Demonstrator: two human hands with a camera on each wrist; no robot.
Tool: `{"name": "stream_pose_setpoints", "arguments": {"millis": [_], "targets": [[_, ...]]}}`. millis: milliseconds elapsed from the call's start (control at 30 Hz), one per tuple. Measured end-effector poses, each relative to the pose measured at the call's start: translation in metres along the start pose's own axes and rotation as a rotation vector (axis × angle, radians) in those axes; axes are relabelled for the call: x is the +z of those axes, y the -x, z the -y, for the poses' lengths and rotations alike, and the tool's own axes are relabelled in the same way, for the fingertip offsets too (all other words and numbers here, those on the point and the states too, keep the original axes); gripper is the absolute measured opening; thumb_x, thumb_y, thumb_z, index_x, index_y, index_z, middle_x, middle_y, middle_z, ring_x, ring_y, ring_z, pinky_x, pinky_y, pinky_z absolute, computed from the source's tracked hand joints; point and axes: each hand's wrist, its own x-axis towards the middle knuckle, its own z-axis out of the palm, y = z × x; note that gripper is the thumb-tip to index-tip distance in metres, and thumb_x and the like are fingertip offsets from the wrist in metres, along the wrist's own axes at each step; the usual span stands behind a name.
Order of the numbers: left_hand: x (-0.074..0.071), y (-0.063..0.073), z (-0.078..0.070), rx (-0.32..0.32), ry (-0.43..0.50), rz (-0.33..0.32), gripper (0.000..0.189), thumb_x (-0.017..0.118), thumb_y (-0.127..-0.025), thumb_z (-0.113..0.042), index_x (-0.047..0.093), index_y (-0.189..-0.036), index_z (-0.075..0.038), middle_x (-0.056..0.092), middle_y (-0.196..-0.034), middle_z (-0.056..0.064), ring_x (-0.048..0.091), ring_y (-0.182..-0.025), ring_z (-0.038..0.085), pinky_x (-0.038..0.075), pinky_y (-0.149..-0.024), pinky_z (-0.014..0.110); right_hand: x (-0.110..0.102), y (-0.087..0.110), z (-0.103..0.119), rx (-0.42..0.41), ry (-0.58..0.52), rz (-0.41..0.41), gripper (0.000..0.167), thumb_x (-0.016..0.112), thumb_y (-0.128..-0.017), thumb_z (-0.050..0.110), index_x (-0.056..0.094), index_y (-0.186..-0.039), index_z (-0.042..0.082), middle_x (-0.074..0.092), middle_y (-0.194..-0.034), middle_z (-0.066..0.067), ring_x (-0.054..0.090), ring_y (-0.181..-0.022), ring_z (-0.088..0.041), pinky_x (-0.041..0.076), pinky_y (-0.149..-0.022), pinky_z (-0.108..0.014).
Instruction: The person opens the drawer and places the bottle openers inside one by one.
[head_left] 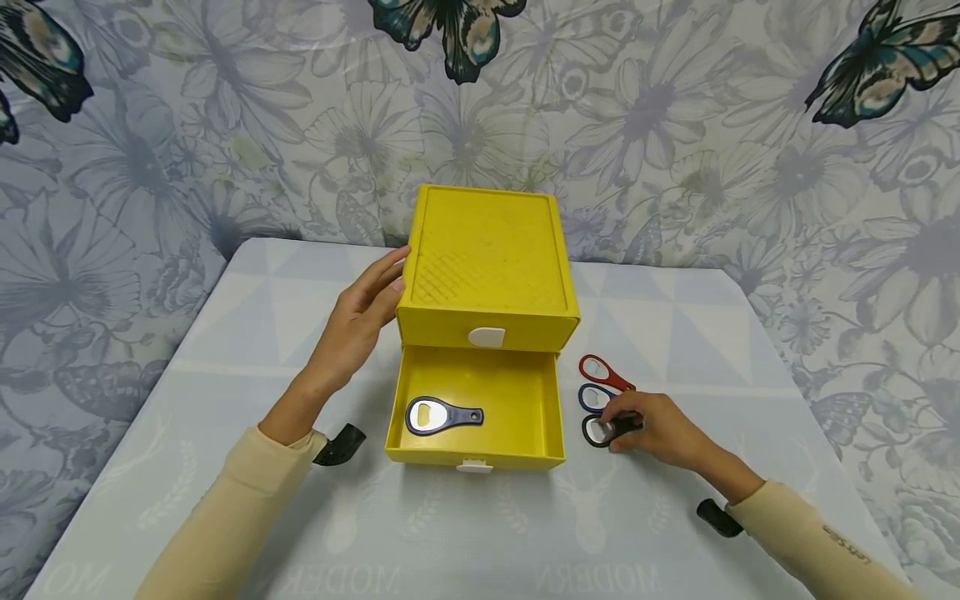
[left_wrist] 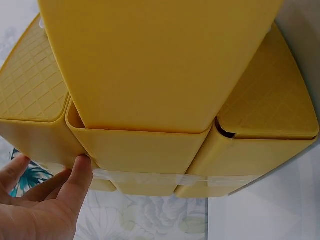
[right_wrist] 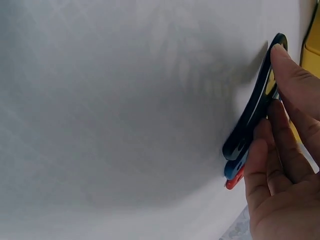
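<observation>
A yellow drawer box (head_left: pixel 491 250) stands mid-table, its lower drawer (head_left: pixel 517 417) pulled out. Inside that drawer lies a dark blue-rimmed bottle opener (head_left: pixel 427 417). My left hand (head_left: pixel 352 325) touches the box's left side with fairly straight fingers; in the left wrist view the fingertips (left_wrist: pixel 82 162) rest against the yellow wall. To the right of the drawer, my right hand (head_left: pixel 660 427) pinches a black bottle opener (right_wrist: pixel 252 110) between thumb and fingers. A blue bottle opener (head_left: pixel 595 398) and a red bottle opener (head_left: pixel 603 372) lie just behind it, the blue one's handle hidden by the hand.
The upper drawer (head_left: pixel 435 329) with a white pull (head_left: pixel 486 337) is closed above the pulled-out one. Clear tape (left_wrist: pixel 140 177) runs along the box's side. A pale patterned cloth (head_left: pixel 675 325) covers the table, and a floral wall covering (head_left: pixel 300 125) rises behind it.
</observation>
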Motion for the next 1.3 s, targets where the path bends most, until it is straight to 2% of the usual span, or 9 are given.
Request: {"name": "stream_pose_setpoints", "arguments": {"millis": [133, 367, 500, 767, 1033, 1300], "targets": [[0.000, -0.001, 0.000, -0.005, -0.009, -0.001, 0.049, 0.042, -0.109, -0.032, 0.033, -0.157, -0.030, 0.039, -0.159, 0.001, 0.047, -0.140, 0.023, 0.042, -0.115, 0.046, 0.003, 0.001, -0.002, -0.002, 0.010, -0.006, 0.033, 0.092, -0.071, 0.017, 0.074, -0.098, 0.017, 0.071, -0.099, 0.005, 0.063, -0.090, -0.015, 0.053, -0.075, -0.029], [0.001, -0.002, -0.001, -0.002, -0.015, -0.003, 0.049, 0.042, -0.109, -0.032, 0.033, -0.157, -0.030, 0.040, -0.158, 0.002, 0.048, -0.139, 0.023, 0.042, -0.114, 0.046, 0.009, 0.000, -0.002, 0.001, 0.026, 0.003, 0.035, 0.092, -0.069, 0.016, 0.074, -0.099, 0.020, 0.070, -0.102, 0.009, 0.062, -0.099, -0.015, 0.053, -0.092, -0.038], [0.001, -0.001, -0.001, -0.002, -0.017, -0.003, 0.050, 0.042, -0.109, -0.031, 0.033, -0.158, -0.029, 0.039, -0.159, 0.001, 0.048, -0.139, 0.023, 0.042, -0.114, 0.047, 0.010, -0.001, -0.003, -0.018, 0.022, 0.006, 0.032, 0.092, -0.070, 0.014, 0.075, -0.096, 0.022, 0.070, -0.102, 0.010, 0.062, -0.100, -0.015, 0.053, -0.093, -0.038], [0.001, -0.001, -0.001, -0.001, -0.010, -0.001, 0.051, 0.042, -0.109, -0.031, 0.032, -0.159, -0.025, 0.039, -0.159, 0.001, 0.047, -0.140, 0.024, 0.041, -0.115, 0.047, 0.012, 0.000, -0.006, -0.099, 0.025, 0.036, 0.020, 0.089, -0.075, 0.021, 0.077, -0.090, 0.026, 0.067, -0.105, 0.008, 0.061, -0.100, -0.013, 0.054, -0.089, -0.034], [0.001, -0.001, -0.001, -0.006, -0.011, 0.001, 0.050, 0.042, -0.109, -0.032, 0.033, -0.158, -0.028, 0.039, -0.159, 0.001, 0.047, -0.140, 0.024, 0.041, -0.115, 0.047, 0.011, 0.002, -0.008, -0.136, 0.007, 0.052, 0.015, 0.087, -0.078, 0.024, 0.076, -0.087, 0.027, 0.065, -0.101, 0.009, 0.059, -0.093, -0.009, 0.055, -0.081, -0.027], [0.001, -0.001, 0.000, -0.006, -0.011, -0.003, 0.049, 0.042, -0.109, -0.032, 0.034, -0.157, -0.032, 0.038, -0.159, 0.000, 0.048, -0.139, 0.023, 0.042, -0.115, 0.046, 0.000, 0.000, 0.000, -0.179, -0.010, -0.014, 0.020, 0.088, -0.077, 0.016, 0.076, -0.089, 0.026, 0.065, -0.098, 0.012, 0.060, -0.090, -0.012, 0.054, -0.075, -0.026]]}}
